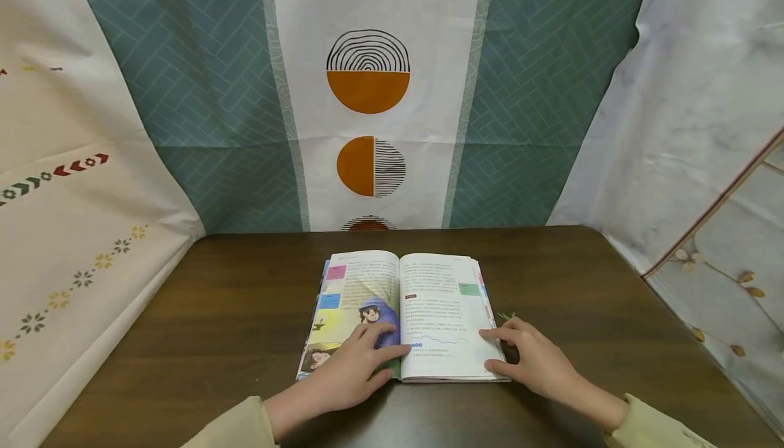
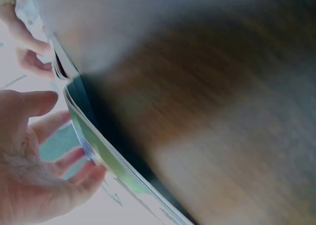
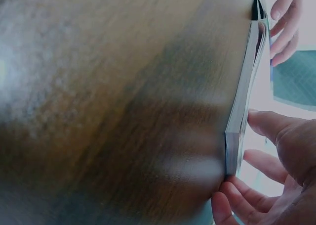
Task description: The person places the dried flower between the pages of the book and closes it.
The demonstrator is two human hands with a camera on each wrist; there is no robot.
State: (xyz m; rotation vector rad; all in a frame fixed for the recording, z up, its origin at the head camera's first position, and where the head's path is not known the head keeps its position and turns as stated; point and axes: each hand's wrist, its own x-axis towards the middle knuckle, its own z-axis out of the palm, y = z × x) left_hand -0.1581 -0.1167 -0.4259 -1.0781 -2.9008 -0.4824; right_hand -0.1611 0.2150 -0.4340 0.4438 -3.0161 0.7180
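An open book (image 1: 431, 305) with printed text lies on the dark wooden table. Its left page (image 1: 367, 274) carries a coloured picture of a figure in blue, partly covered by my left hand (image 1: 349, 370). That hand rests on the page's lower part, fingers spread toward the spine. My right hand (image 1: 539, 363) is at the lower right corner, thumb and forefinger touching the right page. In the right wrist view, the other fingers (image 3: 239, 195) lie outside the book's edge, close to the tabletop. The left wrist view shows the left fingers (image 2: 74, 160) loosely bent over the page.
Bare wood of the table (image 1: 245, 312) surrounds the book. Behind it hangs a green and white patterned cloth (image 1: 380, 121). A cream cloth (image 1: 73, 230) borders the left side, and a pale marbled cloth (image 1: 692, 182) the right.
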